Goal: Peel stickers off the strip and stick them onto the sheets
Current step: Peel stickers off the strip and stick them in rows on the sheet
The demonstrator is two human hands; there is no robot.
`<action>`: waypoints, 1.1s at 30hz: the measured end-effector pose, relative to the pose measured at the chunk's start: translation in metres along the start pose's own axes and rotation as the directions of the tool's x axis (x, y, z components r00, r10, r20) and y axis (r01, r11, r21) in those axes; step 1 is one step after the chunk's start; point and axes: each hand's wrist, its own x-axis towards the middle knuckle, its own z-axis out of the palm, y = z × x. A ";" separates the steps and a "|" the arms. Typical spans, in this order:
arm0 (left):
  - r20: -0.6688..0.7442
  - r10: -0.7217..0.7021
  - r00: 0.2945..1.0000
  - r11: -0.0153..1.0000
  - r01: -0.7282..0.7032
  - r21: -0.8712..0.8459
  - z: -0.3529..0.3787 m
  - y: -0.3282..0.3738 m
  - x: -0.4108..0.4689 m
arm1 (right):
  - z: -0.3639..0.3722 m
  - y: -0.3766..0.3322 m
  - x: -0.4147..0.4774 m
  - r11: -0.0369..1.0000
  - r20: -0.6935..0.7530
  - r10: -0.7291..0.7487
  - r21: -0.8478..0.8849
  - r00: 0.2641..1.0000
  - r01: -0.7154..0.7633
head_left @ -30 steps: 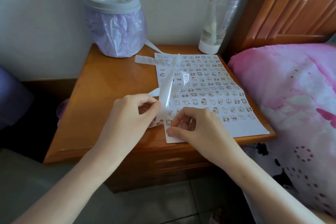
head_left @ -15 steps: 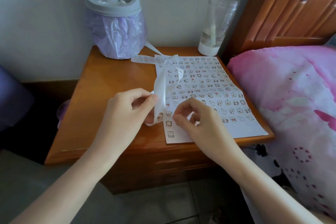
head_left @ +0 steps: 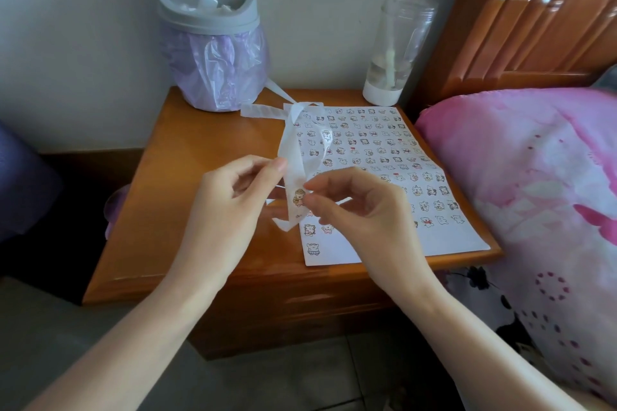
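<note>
A white sheet (head_left: 394, 245) covered with several small cartoon stickers lies on the wooden nightstand (head_left: 187, 183). A long translucent white sticker strip (head_left: 293, 150) rises from the nightstand's back and hangs above the sheet's left edge. My left hand (head_left: 230, 207) pinches the strip from the left between thumb and fingers. My right hand (head_left: 360, 210) pinches at a small brown cartoon sticker (head_left: 299, 197) on the strip's lower part. The strip's loose end curls below my fingers.
A grey bin (head_left: 213, 43) lined with a purple bag stands at the nightstand's back left. A clear bottle (head_left: 394, 43) with a white base stands at the back right. A pink blanket (head_left: 534, 193) and wooden headboard (head_left: 534, 17) fill the right side.
My right hand lifted off the sheet's lower left corner and came up to the strip. My left hand raised the strip higher above the nightstand.
</note>
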 end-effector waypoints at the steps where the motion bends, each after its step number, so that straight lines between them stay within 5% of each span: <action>1: 0.013 -0.021 1.000 0.999 0.022 -0.029 0.000 0.001 0.000 | -0.001 0.000 0.000 1.000 -0.006 -0.001 -0.003 1.000 0.001; 22: 0.119 0.097 0.988 0.983 -0.114 0.146 -0.001 0.003 -0.004 | -0.005 0.001 0.004 0.999 0.000 0.033 -0.017 0.999 -0.033; 33: 0.096 -0.028 0.995 0.996 0.020 0.082 0.001 -0.002 -0.001 | -0.006 0.001 0.003 0.967 0.026 -0.029 -0.254 0.999 0.035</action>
